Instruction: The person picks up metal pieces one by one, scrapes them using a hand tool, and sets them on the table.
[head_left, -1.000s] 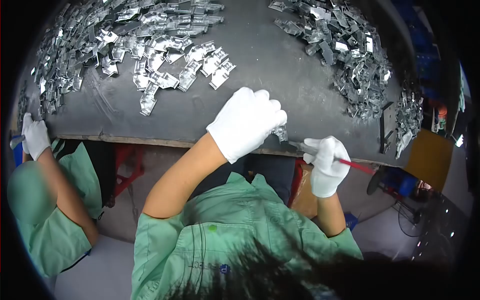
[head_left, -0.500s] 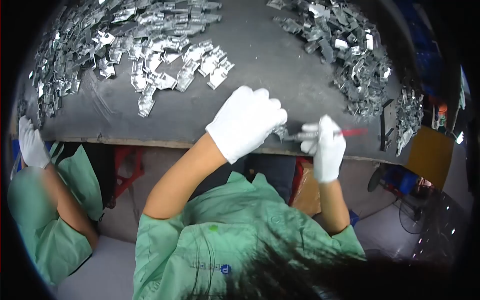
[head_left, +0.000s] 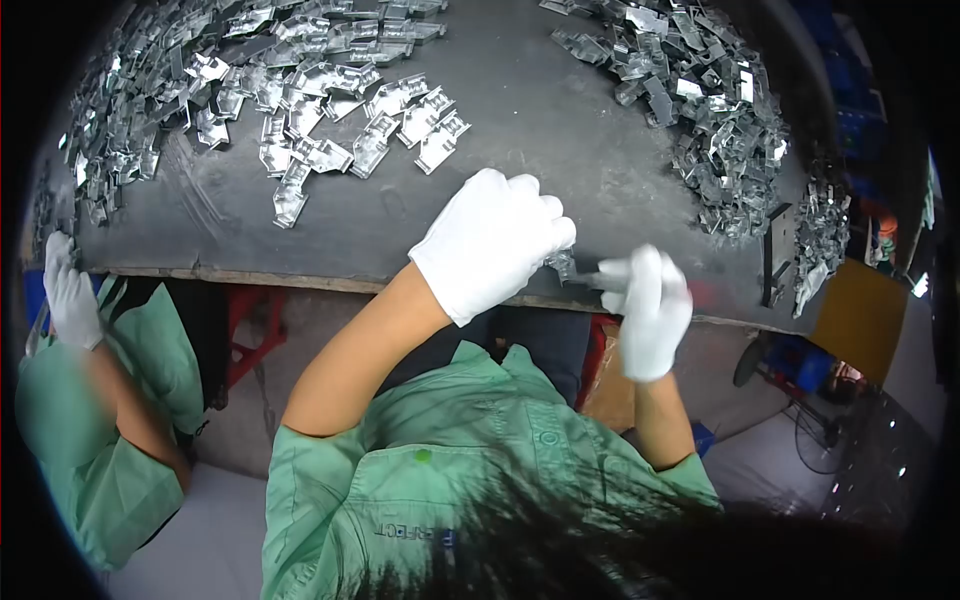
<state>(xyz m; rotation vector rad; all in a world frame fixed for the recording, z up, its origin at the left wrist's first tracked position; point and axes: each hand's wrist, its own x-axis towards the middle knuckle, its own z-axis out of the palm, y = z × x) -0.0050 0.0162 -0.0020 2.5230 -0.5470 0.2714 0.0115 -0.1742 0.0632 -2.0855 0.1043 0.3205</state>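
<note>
My left hand (head_left: 492, 245), in a white glove, is closed in a fist above the table's front edge. A small shiny metal part (head_left: 562, 265) sticks out from its right side, partly covered by the fingers. Facing it from the right is my right hand (head_left: 652, 312), also gloved and smeared by motion. Its fingers are closed around a slim tool (head_left: 708, 293) with a red rear end; the thin front points at the metal part. Whether the tip touches the part is too blurred to tell.
On the dark table (head_left: 560, 130) lie a pile of metal parts (head_left: 300, 90) at left and another pile (head_left: 725, 140) at right. A dark flat bar (head_left: 778, 255) is near the right edge. At far left is a co-worker's gloved hand (head_left: 72, 295).
My right hand has shifted slightly downward and blurred, with the tool still in it. My left hand has barely moved. The co-worker's hand has changed its pose a little.
</note>
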